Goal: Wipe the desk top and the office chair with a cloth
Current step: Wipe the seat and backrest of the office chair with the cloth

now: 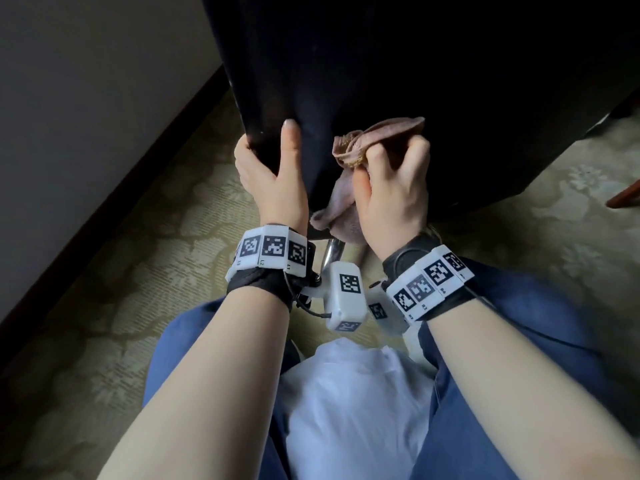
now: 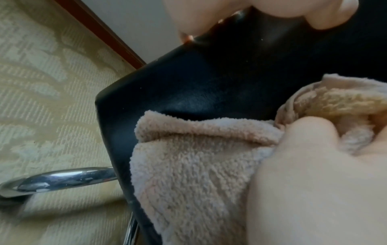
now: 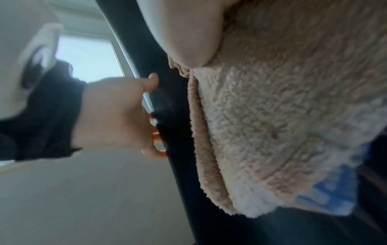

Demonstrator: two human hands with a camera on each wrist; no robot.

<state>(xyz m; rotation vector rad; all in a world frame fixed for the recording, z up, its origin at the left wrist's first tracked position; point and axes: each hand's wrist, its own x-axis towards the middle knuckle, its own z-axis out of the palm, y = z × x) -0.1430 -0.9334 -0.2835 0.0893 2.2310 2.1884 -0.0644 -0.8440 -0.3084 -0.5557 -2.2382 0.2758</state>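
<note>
Floor: carpet [image 1: 145,258], pale yellowish-green with a faded floral pattern, runs under pretty much everything.
Wall: plain off-white wall [image 1: 86,81] on the left, nothing on it.
Skirting: dark reddish-brown baseboard [image 1: 114,188] where the wall meets the carpet, cutting diagonally across the head view.
Furniture: a bit of reddish wooden furniture [image 1: 623,195] pokes in at the right edge, can't tell what it is.
Window: bright window [image 3: 90,58] in the right wrist view, blurry.
Light: soft daylight, kinda dim overall.
</note>
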